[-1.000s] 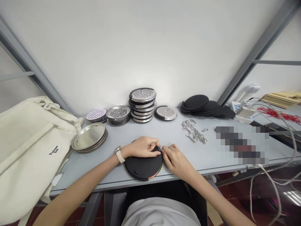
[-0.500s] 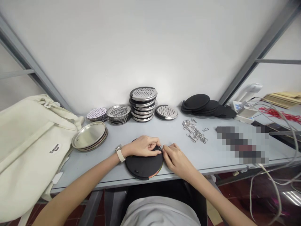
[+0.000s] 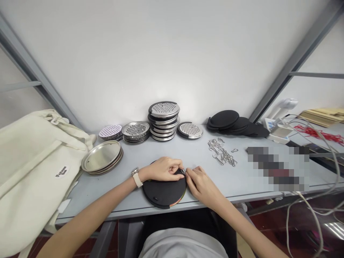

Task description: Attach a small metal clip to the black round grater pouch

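A round black disc (image 3: 163,193) lies flat near the table's front edge, with a small slot in its surface and a shiny strip along its right edge. My left hand (image 3: 163,169), with a watch on the wrist, rests over its upper part. Its thumb and forefinger close on a small metal carabiner clip (image 3: 183,171) at the disc's right rim. From the right, my right hand (image 3: 202,184) pinches the same clip between closed fingertips. The fingers partly hide the clip, so I cannot tell whether it passes through the disc.
Along the wall stand stacked round graters (image 3: 164,122), grater plates (image 3: 135,130) and black discs (image 3: 225,120). More metal clips (image 3: 223,152) lie loose to the right. At left are round metal plates (image 3: 100,156) and a cream bag (image 3: 34,172). White cables (image 3: 318,218) hang at right.
The view has tilted slightly. Both hands stay at the disc's right rim, with the fingers shifted only a little around the clip.
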Available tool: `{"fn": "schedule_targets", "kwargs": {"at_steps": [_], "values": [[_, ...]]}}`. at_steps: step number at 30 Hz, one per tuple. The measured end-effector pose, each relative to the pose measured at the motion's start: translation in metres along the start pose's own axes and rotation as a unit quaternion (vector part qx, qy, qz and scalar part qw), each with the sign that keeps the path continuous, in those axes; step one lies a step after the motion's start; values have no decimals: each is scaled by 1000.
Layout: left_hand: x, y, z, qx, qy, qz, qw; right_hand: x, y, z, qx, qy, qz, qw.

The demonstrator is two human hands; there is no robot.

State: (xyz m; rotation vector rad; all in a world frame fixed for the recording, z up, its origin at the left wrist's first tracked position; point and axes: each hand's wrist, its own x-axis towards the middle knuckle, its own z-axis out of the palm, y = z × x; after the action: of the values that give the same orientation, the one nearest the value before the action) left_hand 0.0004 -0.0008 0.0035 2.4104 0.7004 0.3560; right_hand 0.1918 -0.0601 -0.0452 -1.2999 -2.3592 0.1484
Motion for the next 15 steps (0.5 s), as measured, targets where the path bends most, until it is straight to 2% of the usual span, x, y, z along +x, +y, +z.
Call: {"fn": "schedule_targets", "kwargs": {"at_steps": [15], "values": [[-1,-1,0,-14,3,-2,1000,-1,0,0,22,3,17,1000]]}}
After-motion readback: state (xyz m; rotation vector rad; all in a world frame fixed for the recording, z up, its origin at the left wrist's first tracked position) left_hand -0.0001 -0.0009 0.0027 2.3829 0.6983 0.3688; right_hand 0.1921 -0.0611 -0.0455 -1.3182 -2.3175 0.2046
